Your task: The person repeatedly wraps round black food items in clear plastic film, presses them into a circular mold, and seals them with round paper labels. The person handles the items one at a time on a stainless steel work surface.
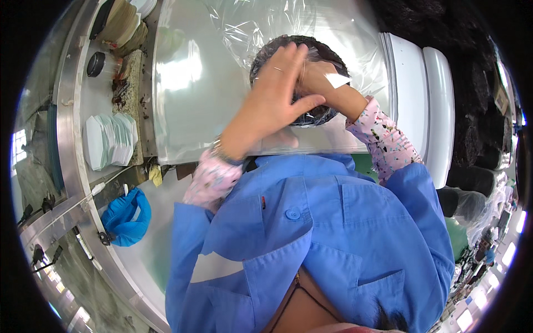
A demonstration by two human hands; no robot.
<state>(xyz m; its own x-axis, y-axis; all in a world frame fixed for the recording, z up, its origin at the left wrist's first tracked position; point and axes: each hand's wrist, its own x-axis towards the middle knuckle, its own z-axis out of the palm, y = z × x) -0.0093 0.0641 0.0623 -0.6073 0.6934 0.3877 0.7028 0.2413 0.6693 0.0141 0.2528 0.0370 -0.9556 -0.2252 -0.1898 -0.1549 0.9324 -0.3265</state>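
A dark, rounded object [310,43], possibly hair on a form, is covered in clear plastic film [245,35] on the glossy work table [200,120]. My left hand [277,93] is over its near left side, slightly blurred, with long fingers laid out flat and the thumb apart; nothing shows in its grasp. My right hand [322,79] bends across the object's right side, its fingers partly hidden behind my left hand. Whether it pinches the film cannot be seen. A small white piece [338,80] shows at my right hand.
White panels [410,91] and a white roll-shaped thing [439,116] line the table's right side. Dark fibrous heaps lie beyond. On the left are stacked pale cards [111,139], a black-lidded jar [96,64], a metal frame [68,104] and a blue fabric item [127,218].
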